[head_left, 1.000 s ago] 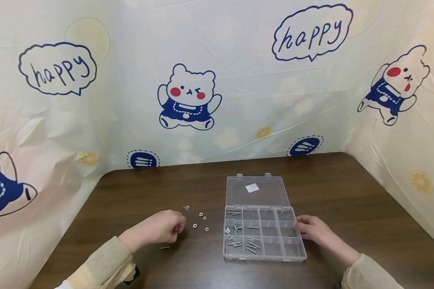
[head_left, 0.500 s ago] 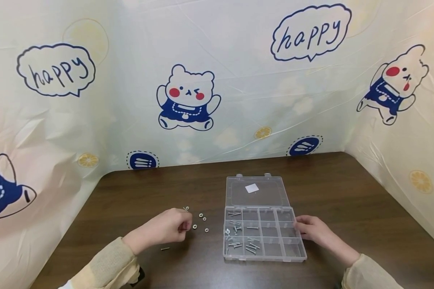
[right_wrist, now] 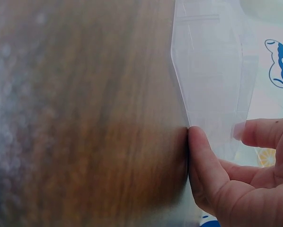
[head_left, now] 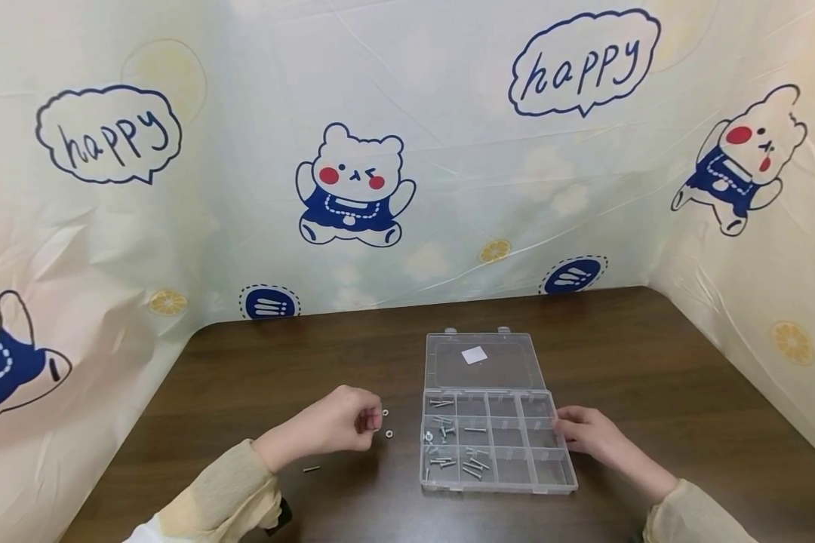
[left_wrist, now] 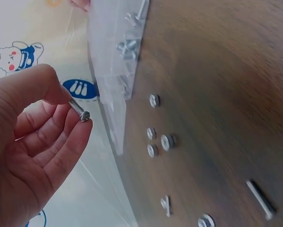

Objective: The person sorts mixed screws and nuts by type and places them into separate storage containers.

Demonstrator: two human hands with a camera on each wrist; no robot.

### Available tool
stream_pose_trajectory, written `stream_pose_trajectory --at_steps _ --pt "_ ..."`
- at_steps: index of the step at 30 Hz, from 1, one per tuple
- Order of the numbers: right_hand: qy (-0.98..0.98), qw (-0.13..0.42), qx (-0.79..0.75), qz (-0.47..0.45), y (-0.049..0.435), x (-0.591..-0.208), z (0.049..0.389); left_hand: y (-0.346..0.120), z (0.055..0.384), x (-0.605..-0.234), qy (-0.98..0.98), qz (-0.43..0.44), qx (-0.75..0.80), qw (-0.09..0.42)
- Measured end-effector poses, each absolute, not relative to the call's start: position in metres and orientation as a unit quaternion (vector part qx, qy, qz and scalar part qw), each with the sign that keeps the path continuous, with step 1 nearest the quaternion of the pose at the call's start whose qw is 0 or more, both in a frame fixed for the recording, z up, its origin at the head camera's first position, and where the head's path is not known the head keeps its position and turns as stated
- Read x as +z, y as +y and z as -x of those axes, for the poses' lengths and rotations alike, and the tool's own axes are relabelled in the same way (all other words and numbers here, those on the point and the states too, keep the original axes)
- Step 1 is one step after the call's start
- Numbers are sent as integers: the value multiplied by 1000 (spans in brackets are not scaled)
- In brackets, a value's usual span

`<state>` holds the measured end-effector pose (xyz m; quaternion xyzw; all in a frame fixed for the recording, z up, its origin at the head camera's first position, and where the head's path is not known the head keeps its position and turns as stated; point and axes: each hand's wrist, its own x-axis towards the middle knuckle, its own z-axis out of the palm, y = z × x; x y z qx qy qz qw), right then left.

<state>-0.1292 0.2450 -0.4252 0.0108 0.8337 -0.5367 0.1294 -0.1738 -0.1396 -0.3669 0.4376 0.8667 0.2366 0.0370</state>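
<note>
My left hand [head_left: 336, 422] pinches a small screw [left_wrist: 80, 109] between thumb and index finger, its head pointing outward in the left wrist view. The hand is raised over the table, left of a clear plastic compartment box [head_left: 505, 434]. In the head view the hand covers most of the loose nuts; two nuts [head_left: 389, 434] show beside its fingertips. My right hand [head_left: 587, 430] holds the box's right side, fingers low at the table and thumb against the wall in the right wrist view. Screws [head_left: 474, 465] lie in the box's left compartments.
The box's lid [head_left: 485, 366] lies folded back, with a white label [head_left: 474, 354]. One loose screw [head_left: 311, 469] lies on the brown table [head_left: 353, 347] near the left hand. Several nuts [left_wrist: 167, 142] lie scattered below the box edge. A printed curtain [head_left: 448, 188] hangs behind the table.
My left hand has moved right towards the box, passing over the loose nuts and hiding more of them. The right hand has stayed at the box's side.
</note>
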Motion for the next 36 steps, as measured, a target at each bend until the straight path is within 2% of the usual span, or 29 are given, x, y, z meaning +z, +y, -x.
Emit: stream_pose_trajectory --at_steps 7,36 --pt "835 128 -535 -11 244 -424 130 -124 177 -364 869 -423 255 40" --pt "837 134 -531 -2 245 -422 129 -55 186 -364 847 -470 246 20"
